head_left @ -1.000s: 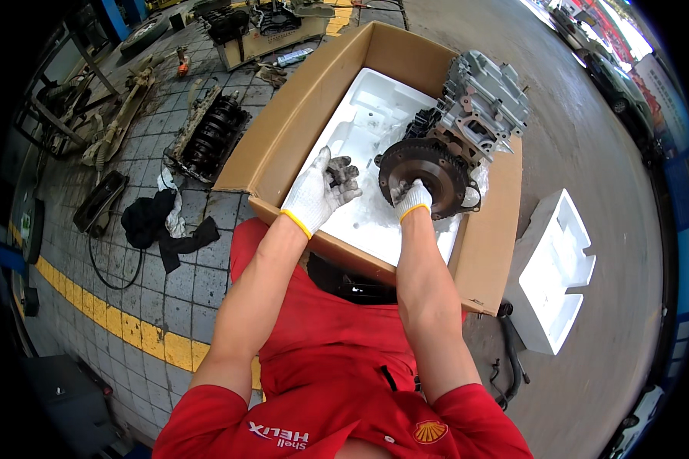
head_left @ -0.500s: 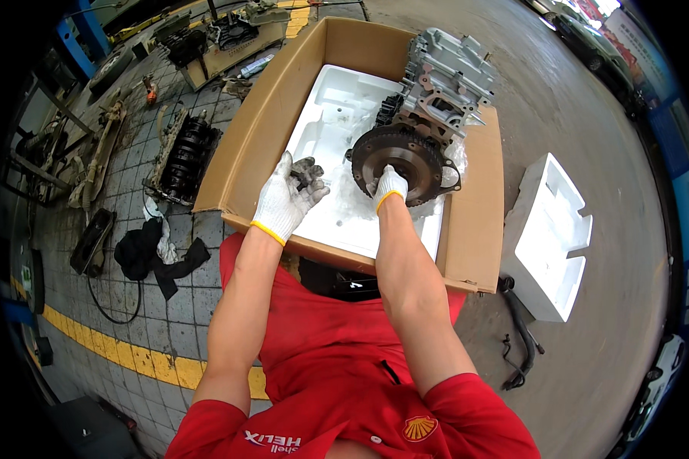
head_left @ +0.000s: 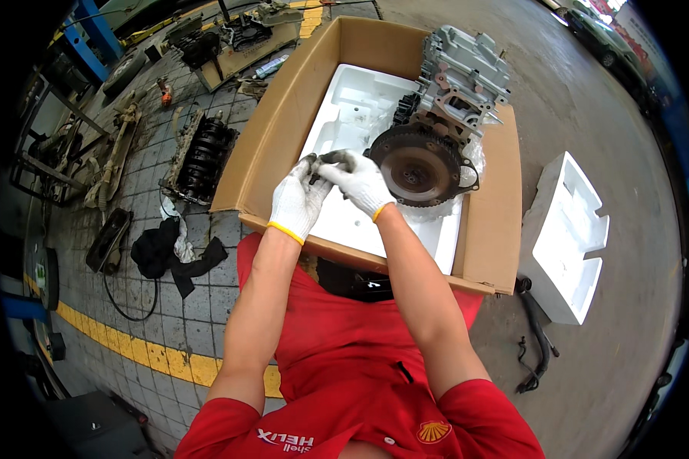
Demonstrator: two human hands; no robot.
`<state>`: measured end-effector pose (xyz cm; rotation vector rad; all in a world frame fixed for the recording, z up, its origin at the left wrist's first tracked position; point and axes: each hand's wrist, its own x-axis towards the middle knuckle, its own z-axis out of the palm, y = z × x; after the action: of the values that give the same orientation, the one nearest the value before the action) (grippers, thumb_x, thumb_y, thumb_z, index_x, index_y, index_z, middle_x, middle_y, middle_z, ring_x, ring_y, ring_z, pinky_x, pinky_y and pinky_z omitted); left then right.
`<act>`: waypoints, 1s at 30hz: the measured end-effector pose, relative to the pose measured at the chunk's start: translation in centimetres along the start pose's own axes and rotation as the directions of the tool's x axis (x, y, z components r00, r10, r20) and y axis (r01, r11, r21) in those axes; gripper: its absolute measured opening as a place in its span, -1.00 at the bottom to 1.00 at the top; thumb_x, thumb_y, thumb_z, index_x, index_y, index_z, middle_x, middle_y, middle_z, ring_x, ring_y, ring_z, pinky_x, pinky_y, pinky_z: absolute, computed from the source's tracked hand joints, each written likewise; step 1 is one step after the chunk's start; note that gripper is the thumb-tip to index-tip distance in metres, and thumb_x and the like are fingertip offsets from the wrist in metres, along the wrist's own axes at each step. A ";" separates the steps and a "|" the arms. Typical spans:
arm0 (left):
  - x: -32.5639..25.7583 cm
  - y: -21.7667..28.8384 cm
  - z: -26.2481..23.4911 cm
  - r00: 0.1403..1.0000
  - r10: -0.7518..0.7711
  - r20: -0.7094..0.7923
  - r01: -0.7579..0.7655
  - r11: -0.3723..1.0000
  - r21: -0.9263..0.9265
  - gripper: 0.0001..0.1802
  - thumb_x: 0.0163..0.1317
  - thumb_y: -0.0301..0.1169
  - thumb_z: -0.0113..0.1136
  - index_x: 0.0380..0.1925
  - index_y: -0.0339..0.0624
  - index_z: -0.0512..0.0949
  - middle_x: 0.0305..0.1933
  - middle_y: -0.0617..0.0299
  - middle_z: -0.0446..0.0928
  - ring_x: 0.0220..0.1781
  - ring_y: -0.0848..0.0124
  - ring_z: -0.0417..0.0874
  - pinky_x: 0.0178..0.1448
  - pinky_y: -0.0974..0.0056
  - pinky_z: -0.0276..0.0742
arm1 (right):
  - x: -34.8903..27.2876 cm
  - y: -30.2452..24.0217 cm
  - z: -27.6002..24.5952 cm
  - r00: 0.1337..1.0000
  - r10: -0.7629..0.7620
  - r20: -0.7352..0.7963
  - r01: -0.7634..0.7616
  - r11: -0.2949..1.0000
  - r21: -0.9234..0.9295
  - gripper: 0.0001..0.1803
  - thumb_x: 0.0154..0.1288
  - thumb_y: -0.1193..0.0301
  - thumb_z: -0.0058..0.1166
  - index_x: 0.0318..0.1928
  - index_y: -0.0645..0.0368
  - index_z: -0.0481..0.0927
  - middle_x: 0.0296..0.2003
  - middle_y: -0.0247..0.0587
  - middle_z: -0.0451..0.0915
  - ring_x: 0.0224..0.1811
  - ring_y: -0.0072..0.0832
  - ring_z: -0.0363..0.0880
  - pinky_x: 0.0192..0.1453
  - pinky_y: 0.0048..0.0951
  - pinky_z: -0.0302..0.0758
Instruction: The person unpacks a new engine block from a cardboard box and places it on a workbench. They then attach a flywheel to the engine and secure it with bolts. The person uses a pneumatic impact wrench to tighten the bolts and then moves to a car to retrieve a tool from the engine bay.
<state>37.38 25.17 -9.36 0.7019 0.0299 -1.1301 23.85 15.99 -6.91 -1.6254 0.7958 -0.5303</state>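
Note:
Both hands wear white knitted gloves with yellow cuffs and dirt-darkened fingertips. My left hand [head_left: 294, 200] is cupped around small dark metal pieces that look like bolts [head_left: 314, 179]. Over its palm, my right hand [head_left: 357, 182] has its thumb and fingers pinched together among those pieces; what it grips is hidden. Just right of the hands stands a round, toothed flywheel [head_left: 410, 166], brown-faced with a dark rim, on the end of a grey engine [head_left: 467, 84]. The engine is at the right side of an open cardboard box [head_left: 283, 115].
White foam [head_left: 360, 96] lines the box. Another foam piece [head_left: 563, 245] lies on the floor to the right, near a black hose [head_left: 540, 344]. On the left floor are a dirty engine block [head_left: 203, 157], black cloths [head_left: 157, 249] and a dark pan-like part [head_left: 109, 241].
My right hand has left the flywheel's centre and come left to my left hand. My left hand's fingers have closed more around the dark pieces. The whole view has shifted slightly.

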 end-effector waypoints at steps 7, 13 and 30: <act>1.3 0.2 -1.3 0.989 0.101 0.110 -0.106 0.994 0.041 -0.70 0.73 -0.34 -0.12 0.12 -0.28 0.56 0.06 0.01 0.67 0.11 0.20 0.72 0.28 0.06 0.72 | -0.2 0.7 0.6 0.983 -0.036 0.181 0.046 0.998 -0.050 -0.57 0.43 0.17 0.31 0.18 0.12 0.75 0.02 -0.24 0.81 -0.17 -0.47 0.73 -0.19 -0.39 0.69; 0.1 0.3 -0.1 0.998 0.018 -0.068 -0.014 0.998 0.064 -0.69 0.71 -0.27 -0.03 0.14 -0.25 0.57 0.11 0.07 0.66 0.11 0.21 0.68 0.28 0.00 0.71 | 2.1 5.4 -1.2 0.999 0.025 0.042 -0.046 0.735 0.676 -0.63 0.62 0.26 0.19 0.22 0.24 0.52 -0.10 -0.26 0.63 -0.25 -0.55 0.62 -0.23 -0.44 0.66; -0.2 0.1 0.2 0.999 0.010 -0.053 -0.007 0.999 0.053 -0.72 0.70 -0.26 -0.01 0.04 -0.20 0.60 -0.02 0.09 0.73 0.02 0.19 0.73 0.24 -0.02 0.75 | 4.8 20.3 -7.7 0.715 0.695 -0.072 0.028 0.074 0.997 -0.77 0.72 0.38 -0.04 -0.21 0.13 0.55 -0.43 -0.20 0.60 -0.48 -0.32 0.57 -0.42 -0.38 0.65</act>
<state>37.27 25.23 -9.06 0.7786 0.0427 -1.1068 17.24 5.74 -25.53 0.1092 0.9150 -0.9104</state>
